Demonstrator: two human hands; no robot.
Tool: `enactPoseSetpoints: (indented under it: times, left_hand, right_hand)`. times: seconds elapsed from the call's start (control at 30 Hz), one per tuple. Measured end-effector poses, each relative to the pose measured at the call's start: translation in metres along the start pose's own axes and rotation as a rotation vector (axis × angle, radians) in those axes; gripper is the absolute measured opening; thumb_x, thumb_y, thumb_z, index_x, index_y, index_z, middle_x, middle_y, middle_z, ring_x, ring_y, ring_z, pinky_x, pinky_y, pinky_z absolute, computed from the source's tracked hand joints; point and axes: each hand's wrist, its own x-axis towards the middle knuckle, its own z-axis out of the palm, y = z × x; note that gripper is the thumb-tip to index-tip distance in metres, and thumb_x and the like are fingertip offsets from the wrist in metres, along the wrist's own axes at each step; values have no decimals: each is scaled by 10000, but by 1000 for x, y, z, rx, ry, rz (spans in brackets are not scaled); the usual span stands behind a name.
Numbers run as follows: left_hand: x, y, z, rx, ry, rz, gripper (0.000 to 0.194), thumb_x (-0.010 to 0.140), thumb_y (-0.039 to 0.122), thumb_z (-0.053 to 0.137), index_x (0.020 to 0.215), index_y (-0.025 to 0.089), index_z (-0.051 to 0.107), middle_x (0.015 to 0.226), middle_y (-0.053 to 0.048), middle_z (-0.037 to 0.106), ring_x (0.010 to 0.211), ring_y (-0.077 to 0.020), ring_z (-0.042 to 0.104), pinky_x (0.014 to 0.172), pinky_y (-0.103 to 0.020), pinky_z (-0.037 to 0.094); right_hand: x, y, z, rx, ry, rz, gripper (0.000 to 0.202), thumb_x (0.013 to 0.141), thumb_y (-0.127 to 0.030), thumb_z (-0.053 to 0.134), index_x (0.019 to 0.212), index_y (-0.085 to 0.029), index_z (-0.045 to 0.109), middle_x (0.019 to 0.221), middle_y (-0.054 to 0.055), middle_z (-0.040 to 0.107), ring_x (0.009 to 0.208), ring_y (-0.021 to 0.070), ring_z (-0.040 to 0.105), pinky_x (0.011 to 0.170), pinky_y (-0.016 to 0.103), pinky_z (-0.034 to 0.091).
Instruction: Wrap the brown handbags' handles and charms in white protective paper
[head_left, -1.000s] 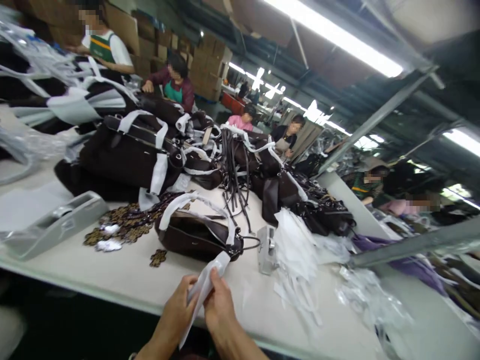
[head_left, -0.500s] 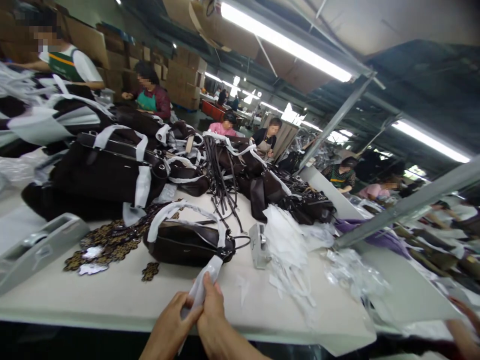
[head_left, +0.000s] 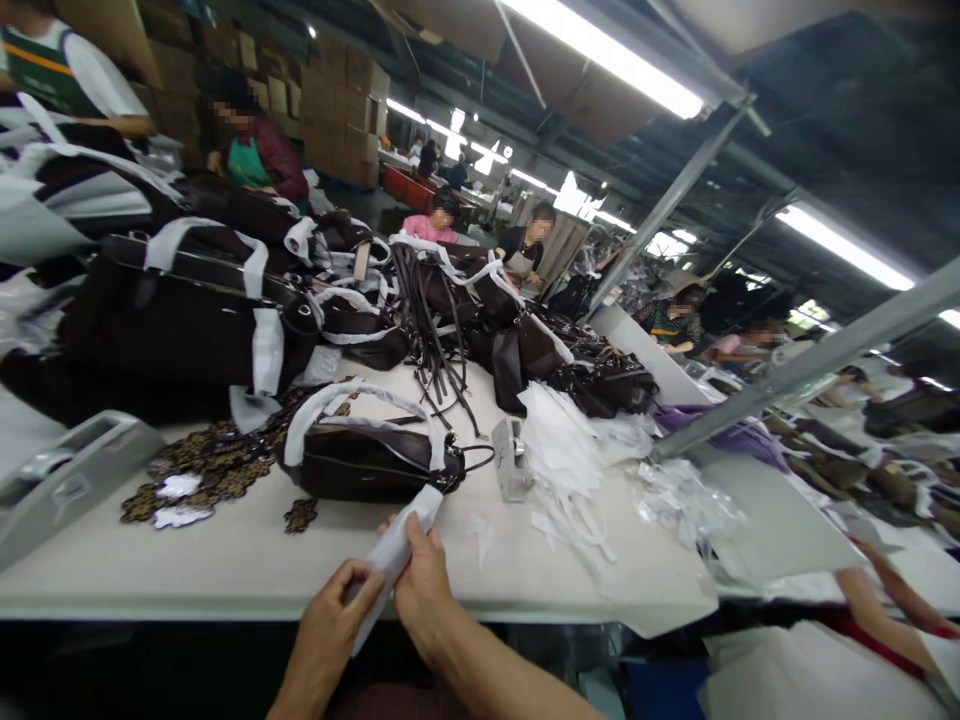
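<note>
Both my hands grip one long strip wrapped in white paper [head_left: 393,548] at the front of the table. My left hand [head_left: 339,615] pinches its lower part, and my right hand [head_left: 424,575] holds it higher up, thumb on top. The strip's upper end reaches the right end of a small dark handbag [head_left: 360,463]; whether it is joined to the bag I cannot tell. The bag stands upright, its handle [head_left: 367,388] wrapped in white. Just left of my hands lies a brown patterned flower-shaped piece [head_left: 301,515].
Larger dark bags [head_left: 180,320] are heaped at the back left. A grey tape dispenser [head_left: 75,485] stands at left, a smaller one [head_left: 512,460] beside white sheets [head_left: 559,440]. A metal post [head_left: 810,360] slants across the right. A co-worker's arms [head_left: 892,600] show at lower right.
The view has tilted down and shifted, so the table's front edge sits higher. My left hand has moved down the strip and apart from my right hand, and more of the white wrapping shows.
</note>
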Motion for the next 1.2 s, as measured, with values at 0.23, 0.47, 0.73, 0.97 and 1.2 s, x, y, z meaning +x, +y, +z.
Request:
enactPoseSetpoints:
  times: [0.23, 0.47, 0.73, 0.97, 1.2]
  left_hand:
    - [-15, 23, 2, 46, 90, -25, 331, 859, 528, 505, 823, 203, 552, 722, 9, 599, 687, -186, 556, 664, -276, 397]
    - [-26, 22, 14, 63, 141, 13, 247, 847, 450, 561, 826, 205, 544, 889, -30, 646, 799, -191, 579, 735, -292, 406]
    - [-17, 18, 19, -459, 139, -246, 514, 700, 572, 709, 973, 184, 511, 754, 9, 621, 624, -139, 562, 612, -251, 416]
    - [-19, 15, 32, -93, 234, -55, 247, 805, 364, 626, 957, 206, 514, 818, 2, 629, 678, -150, 577, 665, -263, 430]
    - [-30, 18, 24, 91, 119, 183, 169, 897, 281, 479, 858, 206, 626, 914, -44, 623, 893, -194, 578, 843, -294, 426]
  right_hand:
    - [2, -5, 1, -39, -20, 47, 338, 657, -298, 827, 873, -192, 590, 765, 5, 696, 744, 159, 667, 751, 283, 546]
    - [5, -14, -8, -115, -162, 125, 367, 655, -330, 832, 914, -192, 613, 819, 27, 714, 804, 182, 672, 767, 314, 554]
    - [10, -21, -12, -116, -187, 193, 362, 630, -305, 852, 889, -195, 625, 828, 7, 712, 801, 159, 670, 797, 286, 553]
    - [14, -16, -16, -149, -196, 157, 362, 644, -352, 838, 881, -216, 601, 790, -22, 686, 788, 145, 656, 824, 295, 546]
    - [13, -11, -15, -134, -109, 141, 320, 639, -314, 820, 845, -213, 597, 756, -20, 670, 748, 146, 642, 746, 267, 538]
